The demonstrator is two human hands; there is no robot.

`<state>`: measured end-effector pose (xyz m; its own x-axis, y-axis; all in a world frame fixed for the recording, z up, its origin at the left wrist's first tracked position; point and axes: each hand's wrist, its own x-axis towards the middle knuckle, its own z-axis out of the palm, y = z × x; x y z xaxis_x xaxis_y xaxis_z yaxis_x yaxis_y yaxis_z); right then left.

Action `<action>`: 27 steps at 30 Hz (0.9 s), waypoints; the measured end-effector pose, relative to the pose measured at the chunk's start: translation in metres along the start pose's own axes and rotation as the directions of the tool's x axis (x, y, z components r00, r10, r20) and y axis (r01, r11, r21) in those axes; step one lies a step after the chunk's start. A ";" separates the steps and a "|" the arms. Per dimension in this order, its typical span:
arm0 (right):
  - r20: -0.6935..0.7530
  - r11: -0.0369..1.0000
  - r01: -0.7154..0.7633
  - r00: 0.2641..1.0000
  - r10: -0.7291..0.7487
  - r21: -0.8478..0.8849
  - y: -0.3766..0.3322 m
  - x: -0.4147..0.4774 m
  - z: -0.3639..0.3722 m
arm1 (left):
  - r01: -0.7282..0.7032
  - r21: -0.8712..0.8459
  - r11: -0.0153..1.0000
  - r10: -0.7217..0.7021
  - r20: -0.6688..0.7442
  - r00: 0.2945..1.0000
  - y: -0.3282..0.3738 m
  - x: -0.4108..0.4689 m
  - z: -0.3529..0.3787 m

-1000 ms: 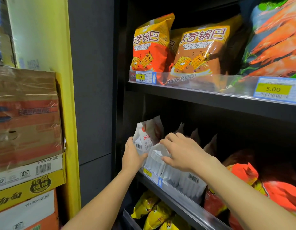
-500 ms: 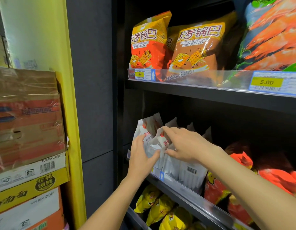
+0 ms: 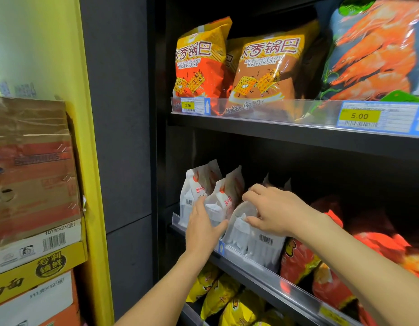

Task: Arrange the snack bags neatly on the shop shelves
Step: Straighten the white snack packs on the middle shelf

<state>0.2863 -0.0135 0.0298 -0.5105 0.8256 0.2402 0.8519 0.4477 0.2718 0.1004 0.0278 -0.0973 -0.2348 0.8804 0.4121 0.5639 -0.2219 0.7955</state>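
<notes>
Mid-straightening the white bags (image 3: 196,184) — the left hand (image 3: 203,229) presses one with loose fingers, the right hand (image 3: 281,212) pinches its right neighbour. Next, likely: stand it upright.

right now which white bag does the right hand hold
The third white bag from the left: the right hand pinches its top; the left hand touches the second white bag.

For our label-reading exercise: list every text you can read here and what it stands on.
"RICE FRAGRANT RICE CRUST": orange bag, brown bag.
"香锅巴": both those bags.
"2.90": left price tag.
"5.00": right price tag.
"107克×21": taped carton.
"111克×12": lower carton.
Small print on the white bags: too small to read.
</notes>
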 end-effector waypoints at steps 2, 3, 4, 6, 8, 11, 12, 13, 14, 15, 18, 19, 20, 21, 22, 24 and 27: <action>0.003 1.000 -0.002 1.000 0.002 0.002 0.000 -0.002 -0.001 | -0.004 -0.019 1.000 0.004 -0.016 1.000 0.001 -0.001 0.001; 0.001 1.000 -0.002 1.000 0.002 0.001 0.000 -0.002 -0.001 | -0.014 -0.033 0.999 0.013 -0.029 0.999 0.002 -0.001 0.001; -0.001 1.000 -0.003 1.000 0.003 0.002 0.000 -0.003 -0.001 | -0.024 -0.044 0.999 0.022 -0.043 0.999 0.002 -0.001 0.000; -0.003 1.000 -0.010 1.000 0.011 0.012 0.000 -0.003 0.000 | -0.047 -0.062 0.997 0.042 -0.076 0.996 0.003 -0.002 -0.002; -0.005 0.999 -0.027 1.000 0.027 0.027 0.001 -0.003 0.001 | -0.060 -0.087 0.994 0.052 -0.092 0.994 0.002 -0.002 -0.005; -0.012 0.997 -0.053 0.998 0.054 0.059 0.002 -0.005 0.001 | -0.076 -0.139 0.987 0.061 -0.111 0.992 0.001 -0.006 -0.009; -0.011 0.996 -0.060 0.998 0.061 0.071 0.002 -0.005 0.001 | -0.074 -0.170 0.983 0.053 -0.124 0.991 0.001 -0.007 -0.010; -0.012 0.995 -0.063 0.998 0.065 0.082 0.002 -0.006 0.001 | -0.068 -0.203 0.977 0.042 -0.132 0.990 0.003 -0.009 -0.013; -0.016 0.994 -0.064 0.998 0.065 0.089 0.002 -0.007 0.002 | -0.073 -0.231 0.970 0.040 -0.145 0.989 0.006 -0.009 -0.015; -0.017 0.994 -0.062 0.998 0.064 0.092 0.001 -0.007 0.002 | -0.087 -0.247 0.965 0.047 -0.163 0.986 0.010 -0.009 -0.018; -0.025 0.993 -0.058 0.998 0.061 0.105 0.000 -0.006 0.002 | -0.143 -0.261 0.955 0.090 -0.207 0.974 0.023 -0.008 -0.032; -0.026 0.992 -0.060 0.998 0.063 0.108 -0.001 -0.006 0.002 | -0.154 -0.267 0.951 0.097 -0.216 0.971 0.027 -0.008 -0.038; -0.024 0.992 -0.062 0.998 0.065 0.111 -0.002 -0.005 0.001 | -0.162 -0.271 0.949 0.101 -0.225 0.969 0.031 -0.008 -0.044; -0.024 0.991 -0.063 0.998 0.066 0.116 -0.003 -0.005 0.001 | -0.167 -0.272 0.948 0.103 -0.234 0.967 0.033 -0.010 -0.051; -0.027 0.991 -0.063 0.997 0.067 0.119 -0.003 -0.004 0.002 | -0.174 -0.273 0.946 0.108 -0.241 0.964 0.035 -0.012 -0.057; -0.031 0.991 -0.062 0.997 0.067 0.121 -0.006 -0.003 0.001 | -0.189 -0.282 0.941 0.118 -0.249 0.961 0.035 -0.018 -0.072; -0.031 0.988 -0.062 0.997 0.067 0.141 -0.012 0.000 -0.001 | -0.167 -0.346 0.923 0.081 -0.250 0.965 0.030 -0.029 -0.098</action>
<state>0.2763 -0.0193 0.0278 -0.4559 0.8427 0.2865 0.8898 0.4397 0.1223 0.0470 -0.0450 -0.0416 -0.3786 0.7270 0.5728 0.2858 -0.4968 0.8194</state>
